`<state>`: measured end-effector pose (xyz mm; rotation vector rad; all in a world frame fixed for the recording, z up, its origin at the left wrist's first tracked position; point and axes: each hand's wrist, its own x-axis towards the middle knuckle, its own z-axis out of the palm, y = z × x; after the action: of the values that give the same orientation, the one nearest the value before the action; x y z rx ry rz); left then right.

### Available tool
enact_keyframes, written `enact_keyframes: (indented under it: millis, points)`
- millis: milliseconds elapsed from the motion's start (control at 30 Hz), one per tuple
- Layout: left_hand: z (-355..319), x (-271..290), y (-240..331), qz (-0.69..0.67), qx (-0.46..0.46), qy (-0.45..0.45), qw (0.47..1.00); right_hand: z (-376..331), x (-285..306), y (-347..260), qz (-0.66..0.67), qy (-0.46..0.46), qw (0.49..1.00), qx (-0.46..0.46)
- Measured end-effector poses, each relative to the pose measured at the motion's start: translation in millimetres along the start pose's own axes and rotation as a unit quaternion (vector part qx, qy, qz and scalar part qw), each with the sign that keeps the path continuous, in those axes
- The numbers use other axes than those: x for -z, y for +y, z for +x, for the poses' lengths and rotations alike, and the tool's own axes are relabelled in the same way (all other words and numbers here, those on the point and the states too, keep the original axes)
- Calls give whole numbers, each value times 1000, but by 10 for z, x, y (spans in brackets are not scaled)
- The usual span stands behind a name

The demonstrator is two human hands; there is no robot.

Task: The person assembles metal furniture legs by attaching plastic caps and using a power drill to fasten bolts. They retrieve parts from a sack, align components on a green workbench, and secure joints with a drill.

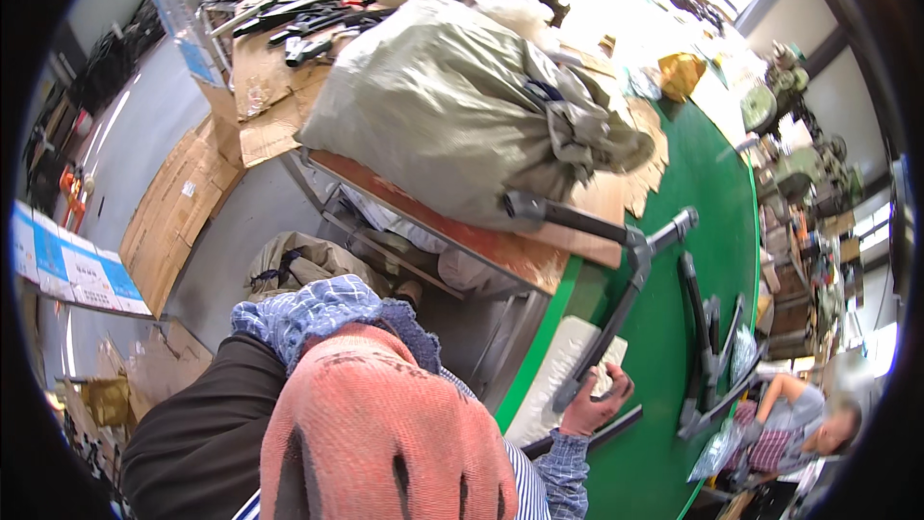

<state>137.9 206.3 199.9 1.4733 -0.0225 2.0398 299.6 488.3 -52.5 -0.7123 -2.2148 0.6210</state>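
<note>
My left hand, in a worn red-orange knit glove, is raised large in the foreground. Its fingers point down the picture with dark gaps between them; the tips are cut off, and I see nothing held. My right hand is bare, its fingers curled at the lower end of a black tubular frame. The frame has branching arms and grey-black joints, and its far end overlaps a large greyish sack. Beneath the frame's lower part lies a pale, flat wrapped packet on the green tabletop.
More black tubular pieces lie right of my right hand. A co-worker is at the table's far right. The sack rests on a reddish wooden bench. Black parts lie on cardboard behind. Cardboard sheets stand at the left.
</note>
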Motion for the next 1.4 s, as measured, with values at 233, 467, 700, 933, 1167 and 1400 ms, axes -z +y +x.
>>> enact_keyframes:
  millis: [233, 467, 700, 933, 1167, 1400]
  points:
    - [41, 762, 819, 96, -49, -21, 994, 615, -1269, -530, 103, -141, 984, -25]
    - [82, 1586, 1472, 129, -92, -33, 987, 1256, -1956, -641, 208, -133, 947, -207]
    - [-64, 2285, 1990, 138, -73, -88, 984, 1782, -2495, -1157, 64, -89, 993, -33]
    - [-851, 3167, 2364, 546, 148, 317, 762, 2504, -2961, -1769, -27, -73, 992, 102]
    - [-2240, 4289, 3064, 770, 126, 541, 314, 3005, -3455, -1630, -244, -234, 939, 66]
    - [-3347, 5211, 4249, 619, 229, 751, -26, 2927, -3512, -1601, -238, -240, 937, 89]
